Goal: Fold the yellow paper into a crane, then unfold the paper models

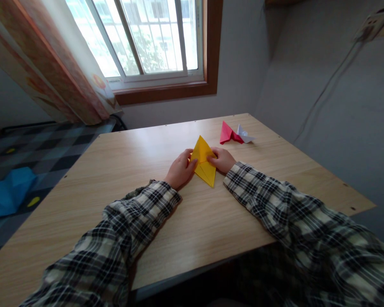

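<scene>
A folded sheet of yellow paper, pointed at its far and near ends, is held between my two hands over the middle of the table. My left hand grips its left edge, thumb on top and the other fingers partly behind it. On the opposite edge, my right hand pinches the paper with its thumb on the upper face. Creases and a layered flap show on the near half. The fingers beneath the paper are hidden.
Beyond my right hand, a red folded paper stands against a white folded paper on the wooden table. Blue paper lies on a checked cloth at the left. A window and curtain are behind; a cable hangs on the right wall.
</scene>
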`<act>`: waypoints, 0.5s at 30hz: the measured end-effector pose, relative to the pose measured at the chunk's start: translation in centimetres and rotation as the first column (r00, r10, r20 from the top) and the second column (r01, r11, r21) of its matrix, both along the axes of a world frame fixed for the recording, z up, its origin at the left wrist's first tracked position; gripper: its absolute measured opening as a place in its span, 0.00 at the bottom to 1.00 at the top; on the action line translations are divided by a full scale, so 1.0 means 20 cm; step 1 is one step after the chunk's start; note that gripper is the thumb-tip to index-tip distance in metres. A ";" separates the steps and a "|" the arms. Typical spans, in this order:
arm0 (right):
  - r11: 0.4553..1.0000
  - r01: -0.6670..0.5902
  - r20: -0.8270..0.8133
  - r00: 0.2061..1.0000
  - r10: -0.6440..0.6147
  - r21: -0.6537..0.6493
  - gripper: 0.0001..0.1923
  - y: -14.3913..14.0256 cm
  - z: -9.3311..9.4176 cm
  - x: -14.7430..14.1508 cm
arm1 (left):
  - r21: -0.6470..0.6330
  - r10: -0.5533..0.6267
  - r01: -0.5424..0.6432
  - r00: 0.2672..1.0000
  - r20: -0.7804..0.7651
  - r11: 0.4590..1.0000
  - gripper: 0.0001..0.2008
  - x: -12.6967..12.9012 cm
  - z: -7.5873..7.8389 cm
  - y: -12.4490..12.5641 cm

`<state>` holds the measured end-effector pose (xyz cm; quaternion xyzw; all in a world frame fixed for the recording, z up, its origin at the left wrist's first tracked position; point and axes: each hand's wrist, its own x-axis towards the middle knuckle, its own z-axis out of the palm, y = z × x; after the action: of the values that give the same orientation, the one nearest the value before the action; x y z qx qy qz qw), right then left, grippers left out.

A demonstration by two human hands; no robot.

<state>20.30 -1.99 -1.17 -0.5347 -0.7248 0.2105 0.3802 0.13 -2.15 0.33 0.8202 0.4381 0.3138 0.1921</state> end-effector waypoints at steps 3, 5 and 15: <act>1.000 -0.007 -0.005 1.000 0.007 0.007 0.14 0.00 0.00 0.00 | 0.023 0.008 -0.007 1.000 -0.005 1.000 0.15 0.00 0.00 0.00; 1.000 -0.016 -0.008 1.000 0.016 0.012 0.14 0.00 0.00 0.00 | 0.044 0.009 -0.009 1.000 -0.005 0.999 0.16 0.00 -0.01 0.00; 0.990 -0.137 -0.122 0.984 0.133 -0.024 0.14 0.01 -0.02 0.02 | 0.089 0.060 -0.055 0.997 -0.051 0.994 0.18 -0.01 -0.02 0.03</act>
<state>20.66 -1.76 -1.64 -0.4767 -0.7316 0.2791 0.3995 -0.12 -1.52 -0.16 0.8230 0.4523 0.3161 0.1349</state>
